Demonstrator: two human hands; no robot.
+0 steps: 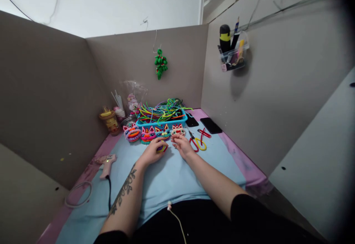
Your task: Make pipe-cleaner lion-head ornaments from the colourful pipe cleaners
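My left hand (153,150) is closed around a small yellow, purple and red craft piece (162,149), which shows at its fingertips. To the right, my right hand (181,144) has its fingers curled together; whatever they pinch, if anything, is too small to make out. Both hands are just above the blue cloth (172,177), a short gap apart. Beyond them stand several colourful fuzzy animal-like figures, among them a pink and orange one (132,133) and a red and white one (178,129). Scissors (200,144) with red and yellow handles lie right of my right hand.
A blue tray (161,124) of fuzzy stems stands behind the figures. A pink glue gun (108,165) with a black cord lies left. Phone (211,125) and red tool (204,133) lie right. Grey partitions enclose the table; a bin (233,59) of tools hangs on the right one.
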